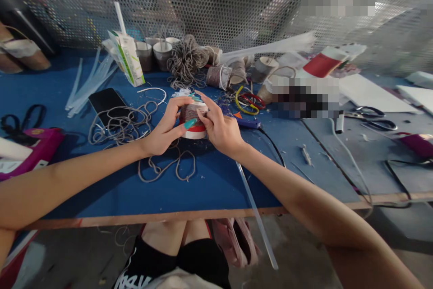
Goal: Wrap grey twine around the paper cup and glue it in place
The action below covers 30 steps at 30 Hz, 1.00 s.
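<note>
Where our left hand (161, 130) grips: cup (188, 112), nine o'clock side.
Right hand (223, 133): grasping three o'clock.
Cup: at our twelve, over the table (216, 190).
Wrapping: seemingly underway (perhaps smoothing); next needs steady turning.

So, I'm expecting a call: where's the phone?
In the head view, the phone lies left of the left hand, partly under grey string.
</note>
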Each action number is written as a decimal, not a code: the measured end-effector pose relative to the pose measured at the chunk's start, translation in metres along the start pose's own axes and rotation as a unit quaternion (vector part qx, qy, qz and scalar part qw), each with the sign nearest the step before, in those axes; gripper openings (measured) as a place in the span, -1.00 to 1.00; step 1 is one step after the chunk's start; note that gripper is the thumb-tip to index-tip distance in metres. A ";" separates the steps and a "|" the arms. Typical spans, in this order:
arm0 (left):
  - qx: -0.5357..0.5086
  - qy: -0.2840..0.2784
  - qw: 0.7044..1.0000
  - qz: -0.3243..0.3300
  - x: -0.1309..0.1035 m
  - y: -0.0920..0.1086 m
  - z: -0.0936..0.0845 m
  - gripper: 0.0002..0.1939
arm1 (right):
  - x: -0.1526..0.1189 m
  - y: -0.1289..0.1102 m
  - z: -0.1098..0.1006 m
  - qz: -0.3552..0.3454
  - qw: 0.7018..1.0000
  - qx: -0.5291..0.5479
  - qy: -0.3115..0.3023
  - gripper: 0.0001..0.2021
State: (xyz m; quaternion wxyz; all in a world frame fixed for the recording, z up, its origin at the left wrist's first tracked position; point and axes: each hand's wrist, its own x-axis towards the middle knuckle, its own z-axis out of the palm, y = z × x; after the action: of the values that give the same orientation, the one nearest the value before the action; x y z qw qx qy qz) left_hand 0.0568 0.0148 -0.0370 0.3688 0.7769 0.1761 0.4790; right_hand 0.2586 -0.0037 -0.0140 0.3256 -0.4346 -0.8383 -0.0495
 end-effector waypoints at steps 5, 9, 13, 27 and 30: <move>-0.007 -0.011 1.000 -0.008 -0.001 -0.001 -0.002 -0.47 | -0.001 0.003 0.001 -0.003 1.000 0.012 0.004 -0.50; 0.000 -0.008 1.000 0.000 0.000 -0.004 -0.001 -0.48 | -0.002 0.002 -0.001 -0.006 1.000 0.018 -0.002 -0.50; -0.022 -0.010 1.000 -0.004 -0.001 -0.005 -0.001 -0.45 | -0.002 0.000 -0.003 0.011 1.000 0.020 -0.011 -0.48; -0.040 -0.004 0.999 -0.013 -0.001 -0.007 -0.002 -0.46 | -0.002 0.001 -0.003 0.014 1.000 0.019 -0.013 -0.51; -0.047 0.001 0.999 -0.017 -0.001 -0.007 -0.002 -0.48 | -0.002 0.001 -0.002 0.017 1.000 0.017 -0.020 -0.50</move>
State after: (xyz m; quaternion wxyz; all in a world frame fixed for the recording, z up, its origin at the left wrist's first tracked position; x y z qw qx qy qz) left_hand 0.0554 0.0195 -0.0422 0.4124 0.7552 0.1669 0.4813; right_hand 0.2611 -0.0051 -0.0136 0.3169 -0.4444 -0.8376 -0.0211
